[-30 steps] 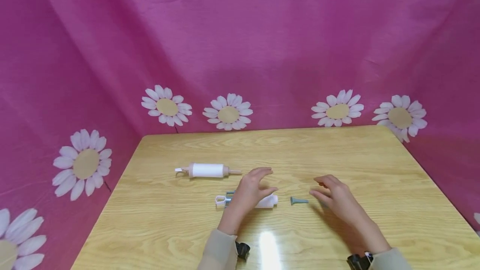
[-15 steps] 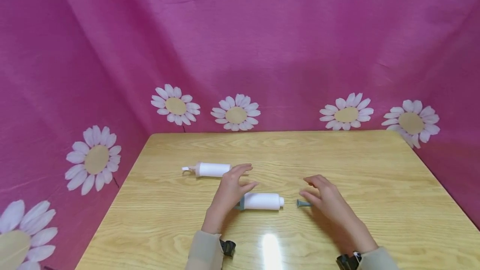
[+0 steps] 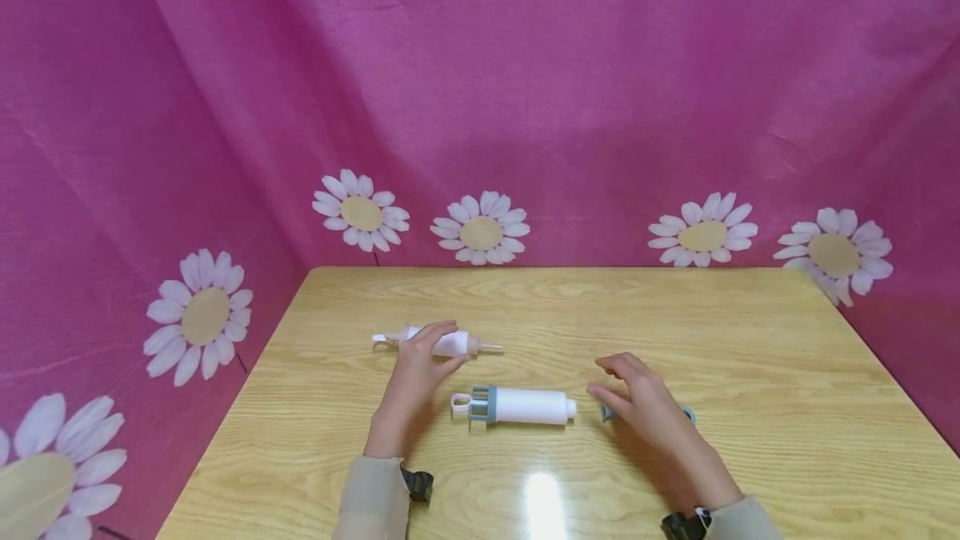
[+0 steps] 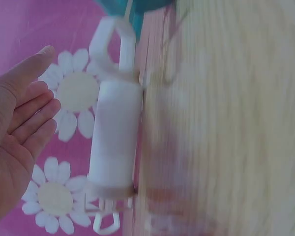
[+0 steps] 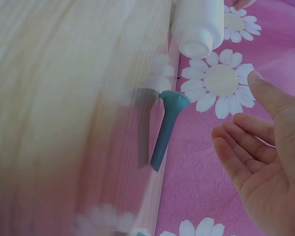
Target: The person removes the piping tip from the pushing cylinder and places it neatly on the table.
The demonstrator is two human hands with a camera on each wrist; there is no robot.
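Fingers, left hand (image 3: 412,367) + right hand (image 3: 643,400), hung parted, empty | seemed reach stage, tube (image 3: 452,344) nearer desk's (image 3: 675,315) far edge | next needed left grip

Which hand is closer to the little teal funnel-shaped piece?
Right. The right hand hovers close by the teal piece without touching it; the left hand is farther away, over by the white cylinder with pinkish ends.

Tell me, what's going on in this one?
Someone is reaching over a wooden table. The left hand hovers at the farther white tube with pink ends, and the right hand hovers by a small teal nozzle. A second white tube, with a teal collar, lies roughly between them, untouched. Neither hand holds anything at this moment.
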